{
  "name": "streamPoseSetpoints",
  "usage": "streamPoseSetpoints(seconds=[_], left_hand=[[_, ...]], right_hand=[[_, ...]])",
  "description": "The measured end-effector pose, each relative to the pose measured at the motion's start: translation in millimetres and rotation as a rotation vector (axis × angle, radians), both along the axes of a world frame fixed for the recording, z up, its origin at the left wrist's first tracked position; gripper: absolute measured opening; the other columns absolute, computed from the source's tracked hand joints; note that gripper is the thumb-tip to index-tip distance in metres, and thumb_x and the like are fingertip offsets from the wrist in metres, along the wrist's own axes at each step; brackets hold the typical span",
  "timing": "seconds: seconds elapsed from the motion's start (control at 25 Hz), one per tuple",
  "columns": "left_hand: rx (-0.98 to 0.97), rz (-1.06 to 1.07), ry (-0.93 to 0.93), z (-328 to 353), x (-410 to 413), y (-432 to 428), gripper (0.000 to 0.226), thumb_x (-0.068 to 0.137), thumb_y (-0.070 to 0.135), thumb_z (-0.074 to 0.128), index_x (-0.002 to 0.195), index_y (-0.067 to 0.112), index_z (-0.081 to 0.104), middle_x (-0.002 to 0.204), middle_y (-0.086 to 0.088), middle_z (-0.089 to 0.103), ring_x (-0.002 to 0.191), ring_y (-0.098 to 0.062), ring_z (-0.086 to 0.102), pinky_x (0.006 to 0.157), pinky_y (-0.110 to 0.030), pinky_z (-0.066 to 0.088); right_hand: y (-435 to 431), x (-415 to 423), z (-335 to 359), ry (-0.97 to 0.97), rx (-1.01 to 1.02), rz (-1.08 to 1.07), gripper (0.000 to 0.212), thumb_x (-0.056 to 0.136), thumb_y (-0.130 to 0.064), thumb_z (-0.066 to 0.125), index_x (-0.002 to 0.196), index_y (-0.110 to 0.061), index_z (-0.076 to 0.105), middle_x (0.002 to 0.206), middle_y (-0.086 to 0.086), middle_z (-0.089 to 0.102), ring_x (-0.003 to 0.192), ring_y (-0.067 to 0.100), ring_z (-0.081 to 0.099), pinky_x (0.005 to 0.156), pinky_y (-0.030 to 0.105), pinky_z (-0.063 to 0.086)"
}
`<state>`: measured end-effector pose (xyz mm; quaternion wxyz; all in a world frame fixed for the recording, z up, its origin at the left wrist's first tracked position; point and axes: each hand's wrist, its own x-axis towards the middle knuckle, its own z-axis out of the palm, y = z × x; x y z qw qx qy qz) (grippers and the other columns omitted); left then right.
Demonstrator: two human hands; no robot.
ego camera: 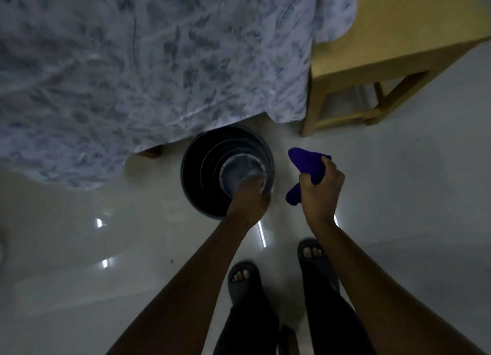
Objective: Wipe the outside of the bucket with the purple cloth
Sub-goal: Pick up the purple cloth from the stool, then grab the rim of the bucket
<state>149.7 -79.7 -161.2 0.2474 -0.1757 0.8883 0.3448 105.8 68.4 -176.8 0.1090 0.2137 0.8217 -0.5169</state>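
Floor (79, 248): bedsheet (132, 62) overhangs bucket (196, 168); stool (372, 62) nr.

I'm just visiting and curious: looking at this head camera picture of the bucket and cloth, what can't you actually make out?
- Outside wall of the bucket: head view looks straight down, so almost none shows.
- Left hand fingers: curled over the near rim, hidden by the hand's back.
- Purple cloth: its middle is bunched inside the right hand.
- Under the patterned bedsheet: covered.
- Wooden table: cut off by the top and right edges.

Purple cloth (309, 166), dark grey bucket (198, 166), blue-mottled white bedsheet (148, 56), yellow-tan wooden table (398, 35), glossy pale floor (411, 195).
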Motion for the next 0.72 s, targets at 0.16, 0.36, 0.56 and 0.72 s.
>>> streamPoseSetpoints(seconds=[0.16, 0.36, 0.56, 0.72], left_hand=[[0.006, -0.008, 0.062, -47, 36, -14, 0.042, 0.093, 0.012, 0.056, 0.134, 0.009, 0.048, 0.130, -0.010, 0.058, 0.121, -0.022, 0.054, 0.107, -0.029, 0.039], [-0.046, 0.011, 0.139, -85, 54, -19, 0.038, 0.093, 0.014, 0.058, 0.128, 0.002, 0.053, 0.129, -0.015, 0.058, 0.120, -0.026, 0.054, 0.097, -0.019, 0.037], [-0.398, -0.195, 0.027, -107, 60, -16, 0.031, 0.096, 0.016, 0.047, 0.124, 0.008, 0.054, 0.120, -0.014, 0.065, 0.111, -0.030, 0.062, 0.090, -0.039, 0.050], [-0.385, -0.111, 0.143, -74, 62, -30, 0.026, 0.097, 0.012, 0.043, 0.121, 0.010, 0.054, 0.111, -0.014, 0.069, 0.101, -0.031, 0.066, 0.085, -0.041, 0.052]], right_hand=[[-10, 30, -39, -0.056, -0.040, 0.101, 0.063, 0.075, -0.026, 0.062, 0.136, -0.018, 0.047, 0.130, 0.008, 0.048, 0.107, 0.019, 0.056, 0.087, 0.038, 0.055], [-4, 29, -71, 0.002, -0.009, 0.239, 0.070, 0.066, -0.041, 0.054, 0.133, -0.017, 0.049, 0.126, 0.009, 0.052, 0.103, 0.024, 0.061, 0.082, 0.045, 0.058], [2, 20, -71, 0.019, 0.028, 0.294, 0.061, 0.083, -0.025, 0.059, 0.141, -0.018, 0.044, 0.130, 0.003, 0.041, 0.110, 0.021, 0.052, 0.089, 0.034, 0.048], [6, 37, -55, 0.096, 0.028, 0.415, 0.069, 0.073, -0.037, 0.058, 0.139, -0.023, 0.045, 0.132, 0.011, 0.050, 0.111, 0.026, 0.057, 0.091, 0.042, 0.053]])
